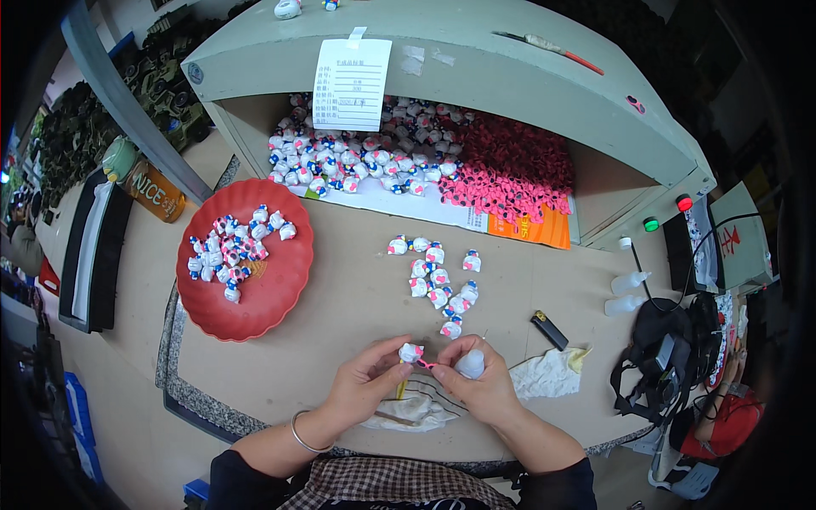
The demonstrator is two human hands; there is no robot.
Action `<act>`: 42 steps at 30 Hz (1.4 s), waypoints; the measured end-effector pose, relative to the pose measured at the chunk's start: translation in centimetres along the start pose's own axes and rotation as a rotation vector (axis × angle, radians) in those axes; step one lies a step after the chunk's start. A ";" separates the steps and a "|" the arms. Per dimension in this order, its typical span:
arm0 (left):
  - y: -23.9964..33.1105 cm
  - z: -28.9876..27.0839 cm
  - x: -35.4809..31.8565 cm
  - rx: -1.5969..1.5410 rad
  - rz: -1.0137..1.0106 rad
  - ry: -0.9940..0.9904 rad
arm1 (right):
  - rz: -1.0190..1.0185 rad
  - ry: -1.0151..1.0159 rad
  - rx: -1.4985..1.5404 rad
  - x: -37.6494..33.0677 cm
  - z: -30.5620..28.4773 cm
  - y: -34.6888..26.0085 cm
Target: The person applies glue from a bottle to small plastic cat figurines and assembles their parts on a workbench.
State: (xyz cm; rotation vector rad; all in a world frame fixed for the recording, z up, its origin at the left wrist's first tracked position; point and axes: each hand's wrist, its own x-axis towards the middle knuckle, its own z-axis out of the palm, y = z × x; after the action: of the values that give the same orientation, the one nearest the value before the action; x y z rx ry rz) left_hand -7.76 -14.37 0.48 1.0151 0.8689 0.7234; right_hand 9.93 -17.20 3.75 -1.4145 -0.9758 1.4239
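Note:
Between the thumb and fingers of my left hand (365, 380) is a small white figurine (410, 352) with pink parts. My right hand (486, 389) pinches a tiny pink piece (425, 365) right beside the figurine; whether they touch I cannot make out. A small white squeeze bottle (470, 364) also rests in that right hand, tucked against the fingers. Just beyond both hands lies a loose group of similar white, blue and pink figurines (439, 296). Under the hands a crumpled white cloth (416, 414) is partly hidden.
A red scalloped bowl (289, 289) of figurines stands at left. Ahead, a grey-green shelf (476, 64) houses heaped figurines and pink pieces (510, 183). To the right are a black lighter (549, 330), a stained rag (548, 374), two white bottles (625, 304) and a black strap bundle (659, 348).

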 end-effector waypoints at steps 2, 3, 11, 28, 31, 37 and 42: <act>0.1 0.1 0.0 0.023 0.041 -0.002 | 0.014 0.014 -0.001 -0.1 0.8 0.0; 0.1 0.1 -0.1 0.046 0.089 -0.007 | 0.022 0.030 -0.006 -0.1 1.1 0.0; 0.0 -0.2 0.1 0.035 0.074 -0.020 | 0.095 0.076 -0.008 0.5 1.6 1.3; -0.3 -0.7 0.6 -0.302 -0.081 -0.074 | 0.007 0.005 -0.024 0.8 1.8 2.1; -0.2 -0.7 0.7 -0.292 -0.100 -0.094 | -0.059 0.010 -0.088 0.7 1.7 2.3; -0.1 -0.6 0.5 -0.340 -0.075 -0.107 | -0.335 0.041 -0.282 0.9 1.8 2.1; 1.2 -1.4 0.5 -0.545 0.140 0.092 | -0.286 0.013 -0.228 0.5 1.8 1.1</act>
State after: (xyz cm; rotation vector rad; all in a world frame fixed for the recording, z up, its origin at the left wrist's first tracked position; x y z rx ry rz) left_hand -8.89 -12.91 1.04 0.5598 0.6283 1.0627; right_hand 8.12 -17.01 2.64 -1.3777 -1.3078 1.1191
